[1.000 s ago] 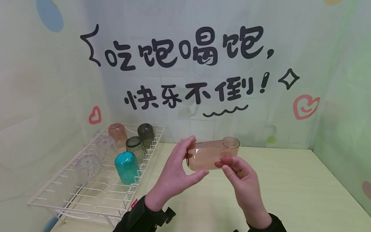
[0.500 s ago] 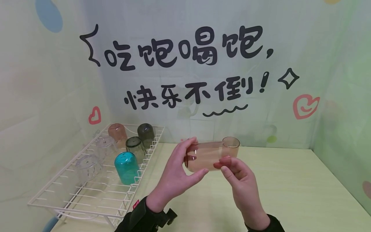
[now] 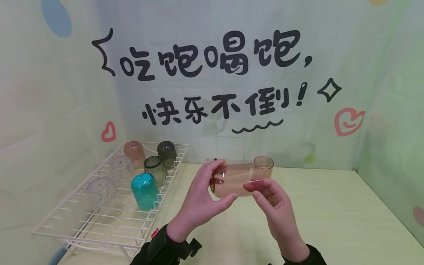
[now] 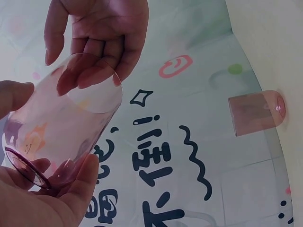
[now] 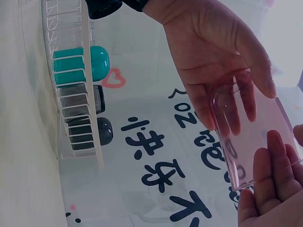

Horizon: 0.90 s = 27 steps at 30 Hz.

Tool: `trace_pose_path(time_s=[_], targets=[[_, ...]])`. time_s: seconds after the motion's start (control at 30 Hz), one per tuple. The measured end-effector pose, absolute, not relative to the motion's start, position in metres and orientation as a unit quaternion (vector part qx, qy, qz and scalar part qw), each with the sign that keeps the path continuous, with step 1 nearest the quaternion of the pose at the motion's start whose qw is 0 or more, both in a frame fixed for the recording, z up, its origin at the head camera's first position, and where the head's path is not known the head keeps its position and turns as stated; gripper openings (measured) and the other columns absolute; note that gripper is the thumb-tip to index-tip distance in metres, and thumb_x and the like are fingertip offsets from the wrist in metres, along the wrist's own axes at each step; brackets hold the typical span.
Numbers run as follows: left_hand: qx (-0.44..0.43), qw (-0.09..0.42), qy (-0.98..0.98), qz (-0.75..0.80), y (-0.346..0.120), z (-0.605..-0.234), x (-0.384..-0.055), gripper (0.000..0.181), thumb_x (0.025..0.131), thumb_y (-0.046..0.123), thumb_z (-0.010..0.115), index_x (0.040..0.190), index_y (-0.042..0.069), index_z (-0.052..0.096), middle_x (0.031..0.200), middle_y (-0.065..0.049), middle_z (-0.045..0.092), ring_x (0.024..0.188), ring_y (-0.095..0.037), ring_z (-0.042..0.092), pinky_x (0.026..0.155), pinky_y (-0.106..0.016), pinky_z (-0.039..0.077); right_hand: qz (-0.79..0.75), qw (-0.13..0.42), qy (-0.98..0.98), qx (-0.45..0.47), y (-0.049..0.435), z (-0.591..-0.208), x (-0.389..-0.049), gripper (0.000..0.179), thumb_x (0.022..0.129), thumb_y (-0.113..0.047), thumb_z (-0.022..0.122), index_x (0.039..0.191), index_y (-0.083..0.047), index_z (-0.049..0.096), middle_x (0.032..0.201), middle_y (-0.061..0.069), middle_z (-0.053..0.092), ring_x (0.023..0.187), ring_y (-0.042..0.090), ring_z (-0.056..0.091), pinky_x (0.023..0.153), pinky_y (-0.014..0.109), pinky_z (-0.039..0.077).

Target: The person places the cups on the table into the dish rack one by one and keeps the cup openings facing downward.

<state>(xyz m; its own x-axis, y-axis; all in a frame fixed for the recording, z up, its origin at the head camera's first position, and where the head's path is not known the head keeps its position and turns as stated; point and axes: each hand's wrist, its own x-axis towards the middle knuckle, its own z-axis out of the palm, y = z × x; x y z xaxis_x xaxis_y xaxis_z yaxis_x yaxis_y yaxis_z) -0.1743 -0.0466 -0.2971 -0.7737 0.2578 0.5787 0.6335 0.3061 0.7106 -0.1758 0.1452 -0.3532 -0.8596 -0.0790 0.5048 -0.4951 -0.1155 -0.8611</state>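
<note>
A clear pink drinking glass (image 3: 233,178) is held on its side above the table, base to the left and mouth to the right. My left hand (image 3: 198,202) grips its base end, with the thumb in front and fingers behind. At the mouth end, my right hand (image 3: 276,209) holds the glass with bent fingers showing pink through the wall; its thumb lies just below the wall. In the left wrist view the mouth of the glass (image 4: 52,123) faces the right hand (image 4: 102,33). The right wrist view has the left hand (image 5: 213,52) around the base.
Behind the held glass a second pinkish glass (image 3: 267,164) stands upright on the table (image 3: 331,213). At left, a white wire rack (image 3: 109,243) bears upside-down glasses: teal (image 3: 145,193), two dark grey, pink (image 3: 134,150) and clear ones. A printed cloth (image 3: 212,18) hangs behind.
The held glass has shifted slightly left and down, so more of the glass behind it shows. Both hands keep their hold and have barely moved.
</note>
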Motion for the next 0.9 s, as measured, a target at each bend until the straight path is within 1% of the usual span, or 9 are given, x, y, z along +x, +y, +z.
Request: trace_pose_path(time_s=[0.07, 0.17, 0.27, 0.4, 0.53, 0.67, 0.77, 0.9], targets=[[-0.286, 0.184, -0.785, -0.517, -0.046, -0.297, -0.174, 0.068, 0.069, 0.015, 0.075, 0.128, 0.018, 0.040, 0.118, -0.004, 0.048, 0.094, -0.015, 0.050, 0.078, -0.030, 0.045, 0.712, 0.142, -0.652, 0.218, 0.146, -0.353, -0.176, 0.027, 0.088, -0.010, 0.052, 0.113, -0.001, 0.049, 0.109, 0.016, 0.058, 0.104, 0.027, 0.052, 0.089, 0.035, 0.041], [-0.293, 0.188, -0.780, -0.520, -0.046, -0.296, -0.173, 0.067, 0.069, 0.014, 0.074, 0.127, 0.016, 0.041, 0.117, -0.005, 0.048, 0.092, -0.016, 0.051, 0.077, -0.030, 0.045, 0.712, 0.143, -0.654, 0.212, 0.147, -0.352, -0.175, 0.030, 0.087, -0.009, 0.054, 0.116, -0.004, 0.049, 0.111, 0.016, 0.058, 0.106, 0.028, 0.051, 0.086, 0.034, 0.042], [-0.298, 0.189, -0.777, -0.521, -0.046, -0.294, -0.171, 0.066, 0.069, 0.013, 0.074, 0.127, 0.015, 0.041, 0.116, -0.005, 0.048, 0.092, -0.017, 0.051, 0.077, -0.030, 0.045, 0.710, 0.150, -0.655, 0.213, 0.147, -0.351, -0.175, 0.033, 0.086, -0.007, 0.055, 0.118, -0.007, 0.049, 0.113, 0.015, 0.056, 0.108, 0.027, 0.050, 0.089, 0.033, 0.040], [-0.292, 0.186, -0.781, -0.519, -0.046, -0.291, -0.169, 0.067, 0.068, 0.012, 0.075, 0.126, 0.015, 0.041, 0.116, -0.005, 0.048, 0.092, -0.017, 0.051, 0.077, -0.030, 0.046, 0.698, 0.162, -0.659, 0.228, 0.148, -0.350, -0.176, 0.037, 0.085, -0.004, 0.055, 0.121, -0.007, 0.048, 0.116, 0.015, 0.054, 0.110, 0.027, 0.048, 0.096, 0.030, 0.036], [-0.290, 0.188, -0.783, -0.517, -0.048, -0.290, -0.169, 0.068, 0.068, 0.011, 0.075, 0.127, 0.014, 0.041, 0.117, -0.006, 0.049, 0.095, -0.016, 0.051, 0.078, -0.029, 0.046, 0.685, 0.166, -0.671, 0.231, 0.150, -0.350, -0.176, 0.040, 0.084, -0.004, 0.056, 0.123, -0.008, 0.047, 0.119, 0.013, 0.053, 0.110, 0.026, 0.047, 0.098, 0.030, 0.033], [-0.299, 0.201, -0.782, -0.509, -0.052, -0.305, -0.182, 0.069, 0.070, 0.024, 0.075, 0.129, 0.022, 0.039, 0.120, 0.001, 0.047, 0.096, -0.012, 0.050, 0.076, -0.029, 0.046, 0.680, 0.174, -0.672, 0.236, 0.152, -0.351, -0.176, 0.042, 0.084, -0.003, 0.056, 0.124, -0.007, 0.047, 0.120, 0.014, 0.052, 0.111, 0.026, 0.047, 0.098, 0.029, 0.033], [-0.296, 0.205, -0.785, -0.505, -0.055, -0.311, -0.186, 0.070, 0.069, 0.027, 0.075, 0.129, 0.026, 0.038, 0.121, 0.004, 0.046, 0.098, -0.010, 0.049, 0.076, -0.029, 0.046, 0.682, 0.177, -0.667, 0.242, 0.154, -0.351, -0.176, 0.043, 0.083, -0.002, 0.057, 0.124, -0.007, 0.046, 0.120, 0.014, 0.051, 0.112, 0.025, 0.046, 0.097, 0.030, 0.033], [-0.288, 0.208, -0.787, -0.505, -0.055, -0.297, -0.173, 0.070, 0.068, 0.017, 0.076, 0.127, 0.018, 0.040, 0.119, -0.001, 0.048, 0.098, -0.013, 0.048, 0.076, -0.029, 0.047, 0.681, 0.174, -0.663, 0.257, 0.158, -0.351, -0.177, 0.044, 0.083, 0.001, 0.056, 0.125, -0.004, 0.045, 0.122, 0.016, 0.050, 0.114, 0.026, 0.046, 0.098, 0.033, 0.033]])
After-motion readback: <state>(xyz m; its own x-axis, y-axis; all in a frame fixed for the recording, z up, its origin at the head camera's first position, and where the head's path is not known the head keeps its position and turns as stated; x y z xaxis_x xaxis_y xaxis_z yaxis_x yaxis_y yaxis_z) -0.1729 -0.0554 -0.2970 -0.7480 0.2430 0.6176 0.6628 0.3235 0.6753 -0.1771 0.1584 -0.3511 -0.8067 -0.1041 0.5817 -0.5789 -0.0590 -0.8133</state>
